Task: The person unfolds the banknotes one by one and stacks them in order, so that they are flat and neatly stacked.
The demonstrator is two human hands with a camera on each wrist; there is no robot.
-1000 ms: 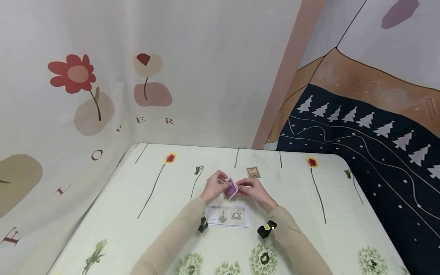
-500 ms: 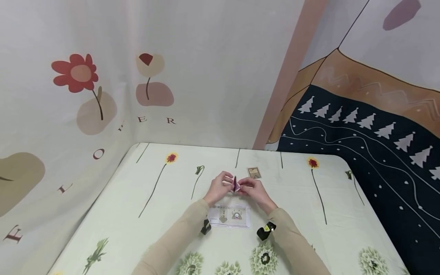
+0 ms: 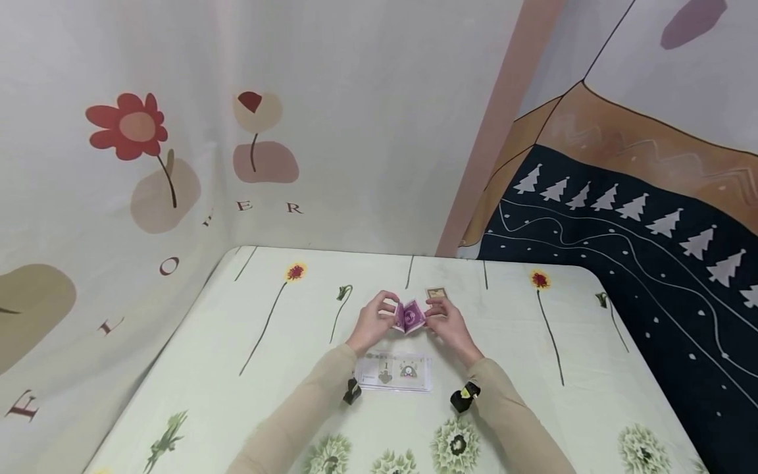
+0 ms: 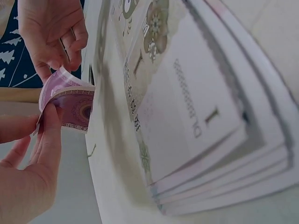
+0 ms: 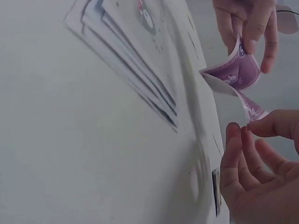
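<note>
Above the table, a folded purple paper banknote (image 3: 412,317) stands partly opened in a V between the two hands. My left hand (image 3: 372,324) pinches one side between thumb and fingers, as the left wrist view shows on the note (image 4: 74,109). At the opposite side, my right hand (image 3: 453,330) pinches the edge with thumb and fingertip; in the right wrist view the purple paper (image 5: 240,74) curves and creases between both hands. Just nearer the body lies a stack of larger pale printed notes (image 3: 393,372), the top one marked with a 1.
A small brown picture card (image 3: 436,292) lies behind my right hand, partly covered by it. The table (image 3: 503,408) wears a white flowered cloth. Printed curtains (image 3: 367,131) hang along its back and sides.
The folded purple note turned edge-on, then spread into a V with its printed inside showing. My right hand moved right, away from the left, and now overlaps the small card.
</note>
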